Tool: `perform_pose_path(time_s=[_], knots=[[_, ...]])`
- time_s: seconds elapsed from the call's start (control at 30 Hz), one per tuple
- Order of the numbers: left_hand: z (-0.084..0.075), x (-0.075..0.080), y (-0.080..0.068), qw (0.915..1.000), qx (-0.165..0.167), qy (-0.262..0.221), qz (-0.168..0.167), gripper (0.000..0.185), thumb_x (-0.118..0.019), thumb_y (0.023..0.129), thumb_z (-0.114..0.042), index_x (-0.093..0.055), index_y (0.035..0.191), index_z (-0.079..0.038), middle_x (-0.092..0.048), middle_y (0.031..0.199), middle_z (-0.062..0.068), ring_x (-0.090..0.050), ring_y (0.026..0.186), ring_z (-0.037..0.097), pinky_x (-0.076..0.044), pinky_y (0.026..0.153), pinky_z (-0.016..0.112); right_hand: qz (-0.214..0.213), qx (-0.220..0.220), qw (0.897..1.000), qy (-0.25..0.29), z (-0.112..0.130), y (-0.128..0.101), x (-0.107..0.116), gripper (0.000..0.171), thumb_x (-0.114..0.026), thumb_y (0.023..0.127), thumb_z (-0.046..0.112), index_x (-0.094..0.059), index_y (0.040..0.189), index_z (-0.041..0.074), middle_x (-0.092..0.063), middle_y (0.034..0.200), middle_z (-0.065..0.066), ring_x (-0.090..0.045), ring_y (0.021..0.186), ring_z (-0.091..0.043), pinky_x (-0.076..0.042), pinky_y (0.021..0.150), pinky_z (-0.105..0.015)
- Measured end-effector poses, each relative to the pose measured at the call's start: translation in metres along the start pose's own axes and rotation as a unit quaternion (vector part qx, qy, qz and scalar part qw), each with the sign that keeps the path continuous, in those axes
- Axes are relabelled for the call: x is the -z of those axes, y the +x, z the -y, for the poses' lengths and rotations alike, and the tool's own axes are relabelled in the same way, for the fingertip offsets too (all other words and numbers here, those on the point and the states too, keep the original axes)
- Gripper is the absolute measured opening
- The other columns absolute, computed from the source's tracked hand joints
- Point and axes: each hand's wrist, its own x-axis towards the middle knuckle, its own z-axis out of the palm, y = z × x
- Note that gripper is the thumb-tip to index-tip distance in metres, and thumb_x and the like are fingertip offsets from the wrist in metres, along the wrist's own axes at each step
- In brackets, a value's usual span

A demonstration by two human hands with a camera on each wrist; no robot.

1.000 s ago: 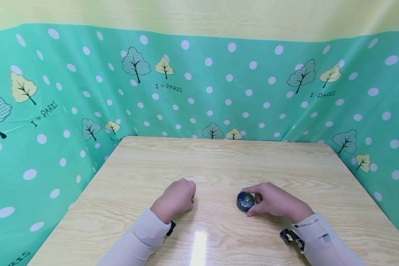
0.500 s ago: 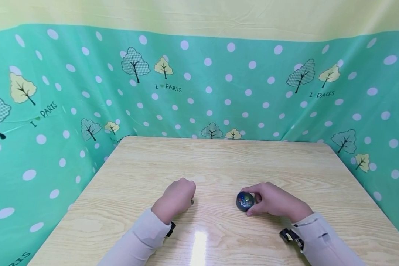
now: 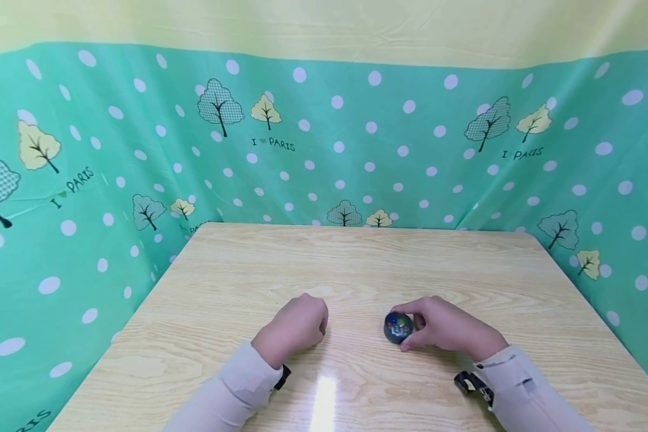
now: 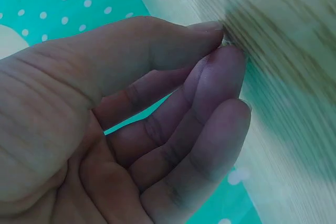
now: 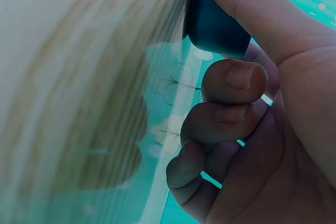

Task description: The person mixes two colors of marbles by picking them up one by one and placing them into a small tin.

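Observation:
My right hand [image 3: 447, 325] grips a small round dark-blue tin [image 3: 398, 327] with a glossy, multicoloured top, thumb on the near side and index finger on the far side. In the right wrist view its smooth blue side [image 5: 218, 22] shows, standing at the tabletop, with the other fingers curled below it. To the left, my left hand [image 3: 296, 324] is held low over the table, apart from the tin. Its thumb and fingertips pinch a tiny dark thing [image 3: 323, 332], mostly hidden by the fingers; its kind cannot be made out. The left wrist view shows the thumb [image 4: 157, 43] meeting the fingertips close to the wood.
The light wood-grain table [image 3: 356, 264] spreads around both hands, with a bright light reflection near its front. A green dotted curtain [image 3: 324, 132] printed with trees hangs behind and at both sides. Each wrist wears a black camera strap [image 3: 474, 386].
My left hand has shifted slightly to the right, towards the tin, its tiny dark thing now less visible. The right hand and the tin have stayed in place.

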Motion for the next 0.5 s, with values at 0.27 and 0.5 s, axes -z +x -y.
perform_pose_path(time_s=[0.27,0.5], knots=[[-0.0049,-0.0009,0.0038,1.0000,0.003,0.005,-0.001,0.042,-0.063,0.074,0.011,-0.047,0.051,-0.020,-0.028,0.053,-0.010,-0.025,0.052,0.009,-0.026,0.048,0.022,-0.005,0.008,1.000,-0.005,-0.0047,0.0013,0.0003,0.077,-0.094,0.072,0.039,-0.066,0.140,0.016,-0.061,0.079,0.002,-0.053,0.070,-0.015,-0.045,0.057,-0.026],[-0.0105,-0.0007,0.0091,0.9997,-0.002,0.025,-0.006,0.047,-0.062,0.073,0.007,-0.031,0.052,-0.023,-0.016,0.055,-0.010,-0.016,0.052,0.008,-0.016,0.046,0.022,-0.005,0.001,1.000,-0.003,-0.0036,0.0011,-0.0001,0.077,-0.094,0.071,0.038,-0.066,0.139,0.017,-0.061,0.080,0.002,-0.053,0.071,-0.016,-0.044,0.057,-0.026]])
